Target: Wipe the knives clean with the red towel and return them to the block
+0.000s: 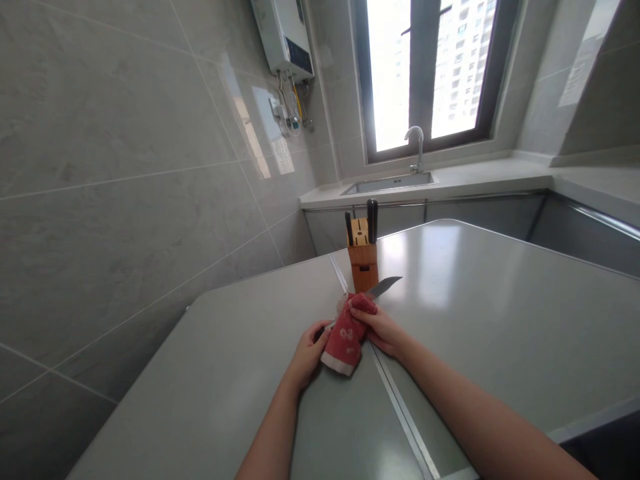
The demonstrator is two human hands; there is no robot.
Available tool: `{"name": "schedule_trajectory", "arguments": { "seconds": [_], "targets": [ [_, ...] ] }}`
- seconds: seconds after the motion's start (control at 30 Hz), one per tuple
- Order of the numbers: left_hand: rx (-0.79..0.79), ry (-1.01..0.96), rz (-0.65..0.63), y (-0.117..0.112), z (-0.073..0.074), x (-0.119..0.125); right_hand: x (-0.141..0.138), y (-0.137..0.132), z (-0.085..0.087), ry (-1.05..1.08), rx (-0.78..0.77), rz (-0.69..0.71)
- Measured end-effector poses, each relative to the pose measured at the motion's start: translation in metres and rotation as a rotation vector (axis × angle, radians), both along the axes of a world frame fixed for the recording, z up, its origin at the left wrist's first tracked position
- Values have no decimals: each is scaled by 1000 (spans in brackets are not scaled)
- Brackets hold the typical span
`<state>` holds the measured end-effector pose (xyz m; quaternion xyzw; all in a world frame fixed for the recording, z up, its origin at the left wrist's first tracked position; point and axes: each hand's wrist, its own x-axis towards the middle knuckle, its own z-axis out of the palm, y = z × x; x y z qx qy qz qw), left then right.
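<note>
My left hand [307,355] is closed around the dark handle of a kitchen knife [386,285], whose blade points up and to the right. A red cloth [345,337] with a white edge and pale pattern is folded over the middle of the blade. My right hand [383,328] grips that cloth, pressing it about the blade; the steel tip sticks out beyond it. Just behind the knife stands a wooden knife block [363,257] with several black-handled knives [373,221] in its slots. Most of the knife's handle is hidden by my left fingers.
The pale table [240,347] has a metal seam [395,393] running beneath my hands. Beyond it are a counter [480,170] with a sink [390,183] and tap [419,143] below a window. A tiled wall [150,133] rises on the left, with a water heater [287,37] mounted on it.
</note>
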<state>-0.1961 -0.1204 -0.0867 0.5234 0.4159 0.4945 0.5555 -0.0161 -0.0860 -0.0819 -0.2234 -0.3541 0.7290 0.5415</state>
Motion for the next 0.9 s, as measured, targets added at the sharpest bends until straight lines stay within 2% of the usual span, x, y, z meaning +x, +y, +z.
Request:
{"name": "schedule_trajectory", "arguments": {
  "seconds": [0.2,0.5,0.67,0.9],
  "targets": [
    [-23,-29,0,0,-1,-1,0,0,1,20,-30,-23],
    [-148,-239,13,-1,3,-1,1,-2,5,33,-32,-21],
    [-152,-251,-4,-2,7,-2,0,-2,6,41,0,-18],
    [-114,-314,72,1,2,-4,-1,-1,6,76,-16,-24]
  ]
}}
